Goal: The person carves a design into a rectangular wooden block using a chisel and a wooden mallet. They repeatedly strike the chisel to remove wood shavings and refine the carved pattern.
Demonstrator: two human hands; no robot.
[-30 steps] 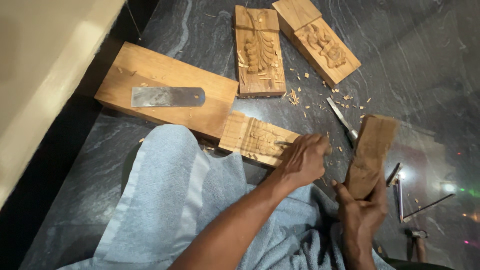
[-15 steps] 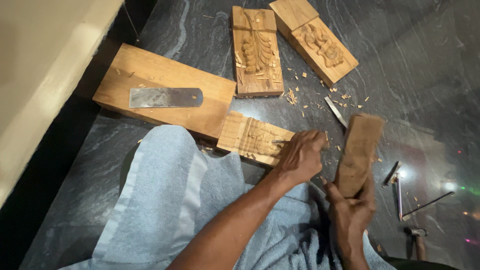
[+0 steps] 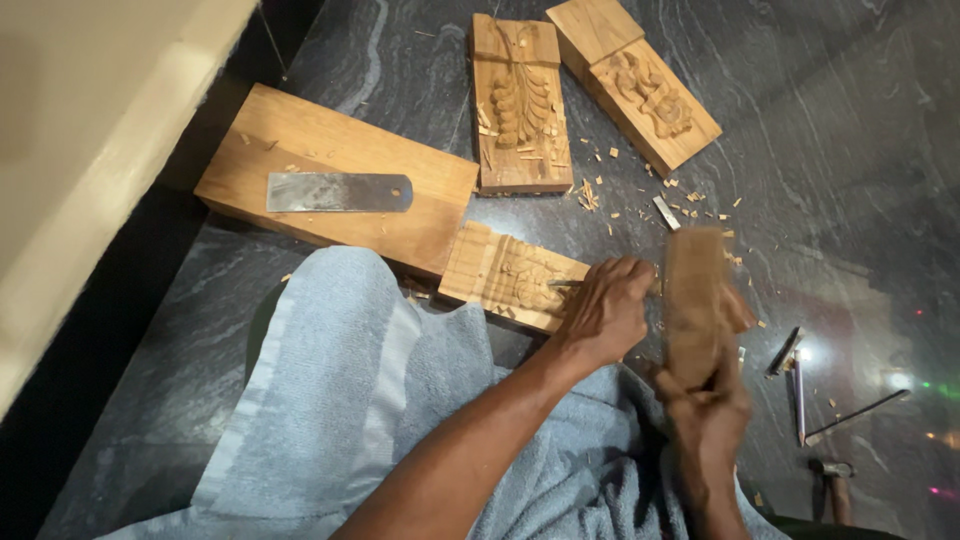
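Observation:
My left hand (image 3: pixel 608 308) is closed around a thin metal chisel (image 3: pixel 566 284), its tip set on a small carved wooden block (image 3: pixel 505 272) that lies on the dark stone floor. My right hand (image 3: pixel 708 412) grips a wooden mallet (image 3: pixel 695 300), blurred with motion, close beside the left hand and the chisel's end. A light blue cloth (image 3: pixel 340 420) covers my lap just below the block.
A long wooden plank (image 3: pixel 330 150) with a flat metal blade (image 3: pixel 335 192) on it lies to the left. Two more carved blocks (image 3: pixel 520 100) (image 3: pixel 640 85) sit farther off among wood chips (image 3: pixel 600 190). Several chisels (image 3: pixel 800 390) lie at the right. A pale ledge (image 3: pixel 90 150) borders the left.
The mallet in my right hand has swung leftward toward the chisel, from beside my right knee to right next to my left hand. My left hand has stayed on the block.

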